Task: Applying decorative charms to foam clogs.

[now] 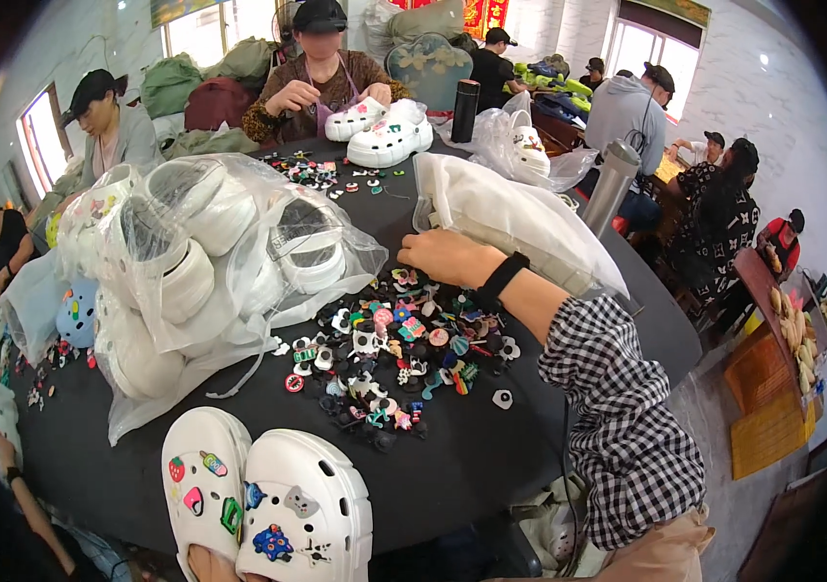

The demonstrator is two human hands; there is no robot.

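Observation:
At the lower edge, a pair of white clogs point(304, 485) is tilted toes up, with colourful shoe charms on the uppers. Part of my left hand point(208, 564) shows at their heel openings, holding the pair; most of its fingers are hidden. My right hand point(445, 257), with a black wristband and checkered sleeve, reaches to the far side of a heap of loose shoe charms point(404, 339). Its fingers are curled together against the heap, and whatever lies in them is hidden. Just beyond that hand is a white fabric bag point(501, 218).
Plastic-bagged white clogs point(171, 281) are piled on the left of the black table point(462, 466). Across it, a person point(321, 78) handles another white clog point(389, 136). A black bottle point(465, 110) and a steel flask point(612, 184) stand at the far side.

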